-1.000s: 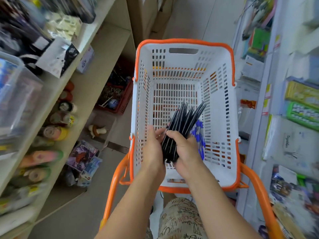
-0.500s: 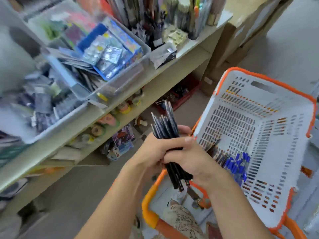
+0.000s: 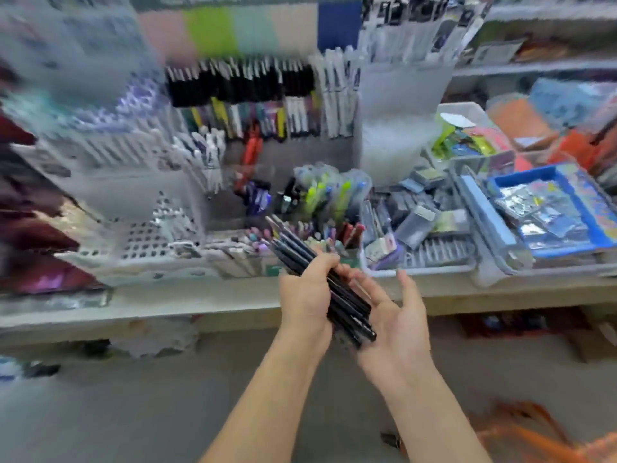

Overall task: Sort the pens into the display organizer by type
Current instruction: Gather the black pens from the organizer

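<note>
1. My left hand [image 3: 309,292] grips a bundle of black pens [image 3: 320,282], fingers curled round the middle. Tips fan up and to the left, over the shelf [image 3: 200,309] edge.
2. My right hand [image 3: 394,315] is spread open, palm up, fingers relaxed. It cups the pens' lower ends w/o closing on them.
3. The organizer [image 3: 253,105] stands on the shelf ahead, tiered rows of pens, black ones in an upper row. View is badly blurred, so I can't read which slot fits.
4. Clear bins [image 3: 417,262] of small stationery sit to the right, a blue tray [image 3: 541,208] beyond.
5. An orange basket [image 3: 547,439] shows at bottom right, blurred.
6. Risks, as I judge them: the bundle is loose and fanned, so pens could slide out past my open palm to the floor. Pushing the lot in at once could knock pens already standing in front cups, or land them in the wrong type's row.
</note>
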